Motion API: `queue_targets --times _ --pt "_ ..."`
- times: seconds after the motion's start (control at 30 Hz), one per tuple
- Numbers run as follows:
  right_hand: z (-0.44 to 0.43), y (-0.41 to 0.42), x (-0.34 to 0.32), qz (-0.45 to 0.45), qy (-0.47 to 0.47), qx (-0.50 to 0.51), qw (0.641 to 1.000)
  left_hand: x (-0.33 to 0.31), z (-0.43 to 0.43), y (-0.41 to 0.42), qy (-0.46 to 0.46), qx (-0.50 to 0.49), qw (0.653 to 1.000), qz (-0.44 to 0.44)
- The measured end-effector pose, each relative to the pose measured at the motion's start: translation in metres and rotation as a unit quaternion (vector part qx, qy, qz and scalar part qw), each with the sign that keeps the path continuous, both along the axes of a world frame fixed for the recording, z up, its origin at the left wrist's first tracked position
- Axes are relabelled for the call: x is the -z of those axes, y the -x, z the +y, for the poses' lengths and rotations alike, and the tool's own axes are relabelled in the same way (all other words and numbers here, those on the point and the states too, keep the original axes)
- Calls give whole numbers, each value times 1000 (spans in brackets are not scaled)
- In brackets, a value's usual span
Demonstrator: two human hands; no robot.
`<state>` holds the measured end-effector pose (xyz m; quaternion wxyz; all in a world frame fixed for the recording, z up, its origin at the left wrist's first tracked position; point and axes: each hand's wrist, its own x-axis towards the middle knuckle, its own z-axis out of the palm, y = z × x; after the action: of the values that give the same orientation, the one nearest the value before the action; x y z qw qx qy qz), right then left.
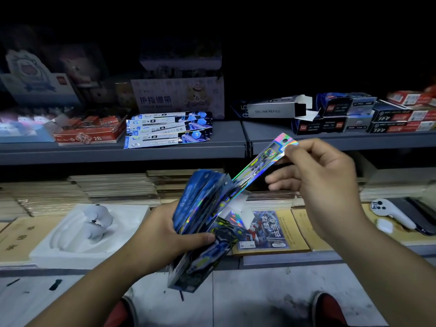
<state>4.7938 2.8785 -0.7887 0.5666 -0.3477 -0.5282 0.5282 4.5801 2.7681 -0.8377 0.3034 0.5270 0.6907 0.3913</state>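
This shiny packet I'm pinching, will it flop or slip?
Probably fairly stiff: the shiny packet runs straight though the right hand pinches only its top end. Likely light, too. Its glossy foil may slide easily from the bundle the left hand grips.

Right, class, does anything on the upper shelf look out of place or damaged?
The grey GEL INK REFILL box on the upper shelf stands out: its end flaps hang open, while the boxes beside it are shut and stacked.

The packet (262, 164) I pinch is glossy holographic foil. My bundle of packets (200, 208) is shiny plastic. The shelf (118, 152) looks matt grey metal.
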Motion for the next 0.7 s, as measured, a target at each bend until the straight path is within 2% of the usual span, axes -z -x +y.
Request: queue_targets --times 0.2,0.7 --pt "11 -12 0 -16 32 10 999 -4 -1 3 -10 -8 1000 -3" --pt "17 -19 1 -44 -6 68 997 -7 -1 3 -27 -31 999 -25"
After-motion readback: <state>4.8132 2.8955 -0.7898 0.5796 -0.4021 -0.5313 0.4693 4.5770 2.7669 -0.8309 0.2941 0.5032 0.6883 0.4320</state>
